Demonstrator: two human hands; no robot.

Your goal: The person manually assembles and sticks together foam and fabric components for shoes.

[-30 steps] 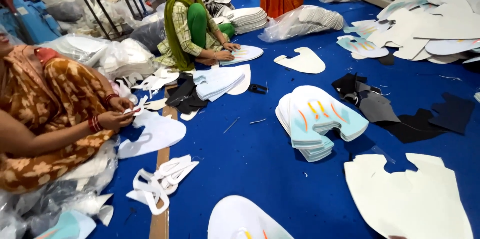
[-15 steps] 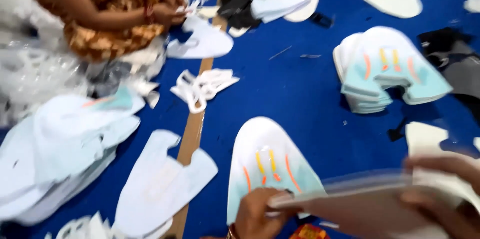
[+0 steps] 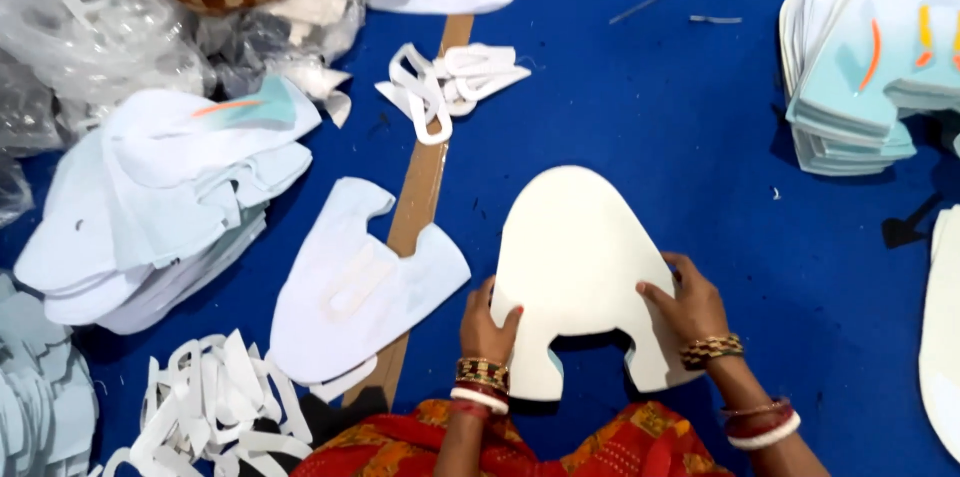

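Both hands press a cream shoe-upper cutout (image 3: 575,267) flat on the blue floor (image 3: 640,107): left hand (image 3: 487,325) and right hand (image 3: 688,302) grip its two legs, fingers clamped on the edges to steady it.

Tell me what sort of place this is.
Likely a floor-level workshop for cut fabric or foam parts. Stacks of identical pale blue cut pieces lie on a blue floor covering, with white offcut strips and a cream cut panel under both hands.

pale blue printed stack (image 3: 865,67) cut by right edge. cream sheet (image 3: 943,337) mostly out of frame right. left hand (image 3: 487,325) fingertips hidden under white foam cutout (image 3: 575,272).
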